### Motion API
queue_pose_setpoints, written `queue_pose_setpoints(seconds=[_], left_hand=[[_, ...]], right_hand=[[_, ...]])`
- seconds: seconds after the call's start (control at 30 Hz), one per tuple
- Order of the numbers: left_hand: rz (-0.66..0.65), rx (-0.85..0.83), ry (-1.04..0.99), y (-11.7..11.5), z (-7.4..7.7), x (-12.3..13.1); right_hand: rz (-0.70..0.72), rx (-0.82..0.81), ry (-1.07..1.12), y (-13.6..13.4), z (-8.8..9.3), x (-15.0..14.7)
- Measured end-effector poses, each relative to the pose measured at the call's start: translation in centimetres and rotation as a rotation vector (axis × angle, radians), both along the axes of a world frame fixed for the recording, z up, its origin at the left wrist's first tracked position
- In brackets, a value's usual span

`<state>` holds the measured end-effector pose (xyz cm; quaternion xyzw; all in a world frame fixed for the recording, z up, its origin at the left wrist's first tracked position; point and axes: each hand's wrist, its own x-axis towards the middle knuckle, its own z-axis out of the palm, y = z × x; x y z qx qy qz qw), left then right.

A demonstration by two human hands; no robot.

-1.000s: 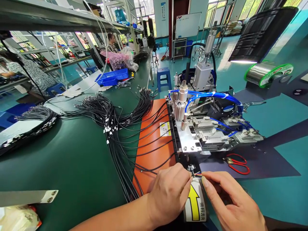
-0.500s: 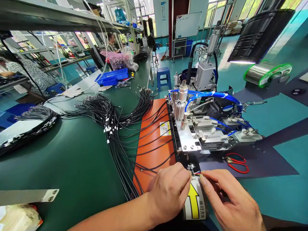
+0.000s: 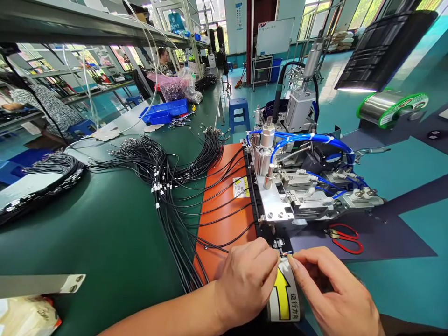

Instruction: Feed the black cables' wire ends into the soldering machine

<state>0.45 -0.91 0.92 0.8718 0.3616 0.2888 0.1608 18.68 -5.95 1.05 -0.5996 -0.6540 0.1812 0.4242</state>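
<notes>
From the head camera: near right, the left hand (image 3: 247,280) is bunched closed, apparently gripping thin wires (image 3: 287,254), though knuckles hide much. The right hand (image 3: 334,289) pinches their other end, thumb against forefinger, presumably for steadiness. They're just beyond the yellow arrow (image 3: 283,298), near the machine (image 3: 276,205); black cables (image 3: 150,158) lie left, probably for easy reach.

Gripping wires (image 3: 287,254) at bottom centre with left hand (image 3: 248,277) and right hand (image 3: 338,289), just above a yellow arrow (image 3: 283,298) — facing a machine (image 3: 275,203) right of centre, with snips (image 3: 350,246) at lower right, cables (image 3: 159,170) left of centre — and a spool (image 3: 387,105) at upper right.
</notes>
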Motion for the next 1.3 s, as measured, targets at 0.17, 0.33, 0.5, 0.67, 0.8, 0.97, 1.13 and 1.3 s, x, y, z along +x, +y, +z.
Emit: queue_pose_setpoints(seconds=[0.17,0.33,0.5,0.67,0.8,0.97,1.13,1.3], left_hand=[[0.005,0.017,-0.027,0.0,-0.2,0.1],[0.033,-0.04,-0.117,-0.1,-0.5,-0.1],[0.066,-0.15,-0.177,-0.1,-0.5,-0.2],[0.077,-0.178,-0.174,0.0,-0.2,-0.2],[0.073,-0.173,-0.182,-0.1,-0.2,-0.2],[0.06,-0.145,-0.177,-0.2,-0.4,-0.2],[0.063,-0.131,-0.158,-0.2,-0.4,-0.2],[0.072,-0.154,-0.169,-0.2,-0.2,-0.3]], right_hand=[[0.01,0.005,0.03,0.3,-0.2,-0.6],[0.007,0.126,0.086,-0.2,-1.0,-2.8],[-0.007,-0.023,0.237,-0.7,-0.8,-1.4],[-0.124,-0.567,0.673,-0.4,-1.4,1.4],[-0.056,-0.723,0.973,0.7,-0.9,0.5],[-0.007,-0.78,1.045,1.3,0.3,-0.4],[-0.034,-0.809,1.053,1.2,0.2,0.0],[-0.004,-0.774,0.967,1.0,-0.2,0.6]])
